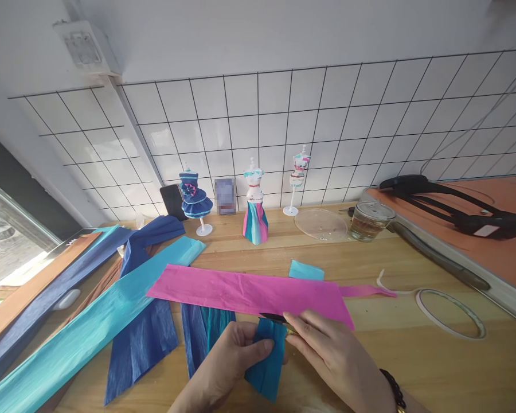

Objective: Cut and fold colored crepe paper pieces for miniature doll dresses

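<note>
My left hand [241, 347] pinches a folded piece of teal crepe paper [264, 367] between thumb and fingers. My right hand [327, 341] is closed around a pair of scissors [273, 317], whose dark blades lie at the upper edge of the teal piece; most of the handles are hidden in the hand. Just beyond both hands lies a wide pink crepe strip [241, 289]. Dark blue crepe [192, 335] and a pleated teal piece [219, 324] lie left of my left hand. A small light-blue piece [306, 270] sits behind the pink strip.
Three small dress-form stands, blue-dressed [195, 198], pink-and-teal-skirted [255, 212] and partly covered [298, 175], line the tiled wall. A lidded glass container [370, 221], clear disc [321, 224] and tape roll [450, 314] occupy the right. Long crepe strips [107, 304] cover the left.
</note>
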`<state>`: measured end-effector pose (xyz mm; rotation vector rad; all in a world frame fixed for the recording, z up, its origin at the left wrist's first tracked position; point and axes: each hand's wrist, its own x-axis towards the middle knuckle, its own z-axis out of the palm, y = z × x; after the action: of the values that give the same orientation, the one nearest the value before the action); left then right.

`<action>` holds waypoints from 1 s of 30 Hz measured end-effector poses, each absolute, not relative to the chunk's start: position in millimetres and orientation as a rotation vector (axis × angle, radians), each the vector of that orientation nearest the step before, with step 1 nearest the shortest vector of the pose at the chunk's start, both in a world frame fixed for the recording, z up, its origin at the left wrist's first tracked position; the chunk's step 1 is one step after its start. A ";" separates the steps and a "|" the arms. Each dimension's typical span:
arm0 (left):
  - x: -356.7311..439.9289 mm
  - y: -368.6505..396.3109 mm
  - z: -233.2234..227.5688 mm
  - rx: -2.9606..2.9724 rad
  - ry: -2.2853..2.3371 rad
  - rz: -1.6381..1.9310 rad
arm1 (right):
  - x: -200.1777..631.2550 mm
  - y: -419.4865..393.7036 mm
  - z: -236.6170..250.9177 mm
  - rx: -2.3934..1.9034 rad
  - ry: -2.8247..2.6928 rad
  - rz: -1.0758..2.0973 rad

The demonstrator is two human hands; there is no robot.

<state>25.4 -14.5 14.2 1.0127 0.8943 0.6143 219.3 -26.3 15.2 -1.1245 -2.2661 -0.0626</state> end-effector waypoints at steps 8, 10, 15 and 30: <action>25.0 -14.3 13.0 1.021 0.891 0.613 | 220.0 -26.3 14.7 -1.135 -2.244 -0.035; 24.7 -14.8 12.3 1.029 0.891 0.605 | 219.1 -26.7 15.1 -1.133 -2.241 -0.031; 23.8 -14.7 8.5 0.978 0.930 0.624 | 229.0 -16.7 12.6 -1.176 -2.142 0.001; 25.0 -9.6 9.0 0.733 0.840 0.844 | 327.8 32.0 -24.3 -2.241 -1.888 -0.232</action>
<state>25.0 -9.6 9.0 0.7333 0.8399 0.8440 327.8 32.0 -24.3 -2.2411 -1.8884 -0.2320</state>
